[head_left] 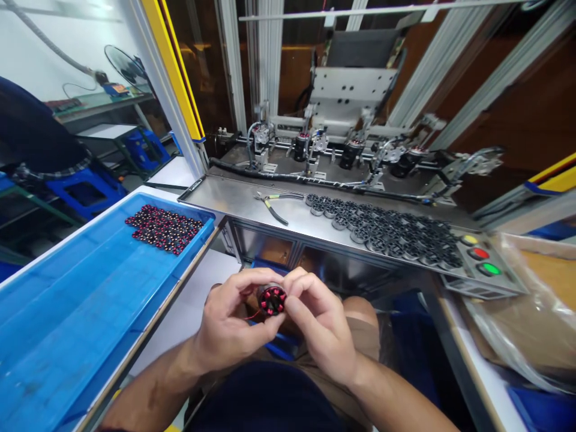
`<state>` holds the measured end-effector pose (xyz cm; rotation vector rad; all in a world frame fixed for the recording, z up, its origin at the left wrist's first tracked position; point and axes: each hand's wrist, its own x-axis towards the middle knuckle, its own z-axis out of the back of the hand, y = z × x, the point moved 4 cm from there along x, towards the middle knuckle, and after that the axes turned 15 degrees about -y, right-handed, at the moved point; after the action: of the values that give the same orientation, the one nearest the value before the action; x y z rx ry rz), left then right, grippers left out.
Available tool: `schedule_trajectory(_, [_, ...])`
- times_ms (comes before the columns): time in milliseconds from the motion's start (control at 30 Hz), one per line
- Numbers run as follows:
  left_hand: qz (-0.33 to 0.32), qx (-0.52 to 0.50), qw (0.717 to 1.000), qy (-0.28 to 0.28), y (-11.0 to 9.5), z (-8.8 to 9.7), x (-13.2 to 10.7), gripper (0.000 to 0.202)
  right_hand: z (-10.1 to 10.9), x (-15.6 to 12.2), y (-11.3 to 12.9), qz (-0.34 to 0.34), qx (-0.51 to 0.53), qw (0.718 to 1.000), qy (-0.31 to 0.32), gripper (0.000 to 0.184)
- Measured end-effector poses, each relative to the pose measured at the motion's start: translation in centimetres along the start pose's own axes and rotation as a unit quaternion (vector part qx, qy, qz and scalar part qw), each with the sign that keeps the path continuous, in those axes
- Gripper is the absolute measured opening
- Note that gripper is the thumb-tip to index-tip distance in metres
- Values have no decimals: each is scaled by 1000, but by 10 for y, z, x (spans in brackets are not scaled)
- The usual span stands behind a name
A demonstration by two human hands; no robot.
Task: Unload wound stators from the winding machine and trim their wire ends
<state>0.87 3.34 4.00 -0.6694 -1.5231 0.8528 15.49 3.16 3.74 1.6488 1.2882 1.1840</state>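
In front of my lap, my left hand (238, 312) curls around a small round motor stator (272, 299) with red windings and a dark rim. Its wound face is turned towards me, and a thin red wire (252, 315) trails off its left side. From the other side my right hand (319, 318) closes thumb and fingers on the stator's right edge. Whether a wire end lies in that pinch, I cannot tell. Beyond my hands, pliers (273, 204) with black-and-yellow handles lie spread on the metal ledge (238, 198).
Several dark ring-shaped parts (382, 228) cover the ledge's right side, by a button box (486, 258). On the left, a blue tray (67, 324) holds many red-wound stators (164, 229). The machine (351, 96) rises behind; a seated person (36, 132) is far left.
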Motion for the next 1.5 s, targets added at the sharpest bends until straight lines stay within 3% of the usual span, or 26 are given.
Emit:
schedule_trajectory(133, [-22, -44, 999, -15, -4, -1, 4, 46, 2, -3, -12, -31, 0, 997, -75, 22])
schedule_trajectory(233, [-19, -54, 998, -17, -5, 0, 8, 49, 6, -6, -16, -17, -22, 995, -95, 20])
schedule_trajectory(300, [-27, -38, 999, -16, -6, 1, 8, 51, 9, -8, -12, 34, -32, 995, -93, 9])
schedule_trajectory(400, [-43, -12, 999, -4, -8, 3, 7, 52, 10, -9, 3, 136, -77, 985, -73, 33])
schedule_trajectory(467, [-51, -6, 999, 7, -8, 3, 6, 53, 7, -7, 12, 173, -129, 975, -59, 26])
schedule_trajectory(533, [-49, -7, 999, 14, -7, 3, 4, 54, 5, -2, 15, 163, -158, 971, -72, 3])
schedule_trajectory(633, [-25, -41, 999, 12, -4, 2, 5, 54, 4, 4, 10, 93, -123, 981, -115, 16])
schedule_trajectory(733, [10, -104, 995, -3, -4, 1, 12, 48, 3, 5, 1, 39, -40, 991, -119, 13])
schedule_trajectory(900, [73, -142, 987, -32, -5, 4, 22, 42, -1, -1, 1, 50, -11, 998, -35, 20])
schedule_trajectory(967, [78, -150, 985, -24, -5, 4, 22, 43, -2, -3, 5, 57, -32, 998, -14, 8])
schedule_trajectory(1133, [76, -144, 987, -3, -3, 5, 18, 46, -2, -4, 17, 132, -78, 988, -27, 11])
schedule_trajectory(1333, [22, -123, 992, -1, -8, 8, 16, 51, -6, -4, 21, 113, -76, 990, -33, 4])
schedule_trajectory(1500, [-8, -102, 995, 15, -12, 7, 17, 54, -7, -2, 25, 159, -100, 982, -35, 11])
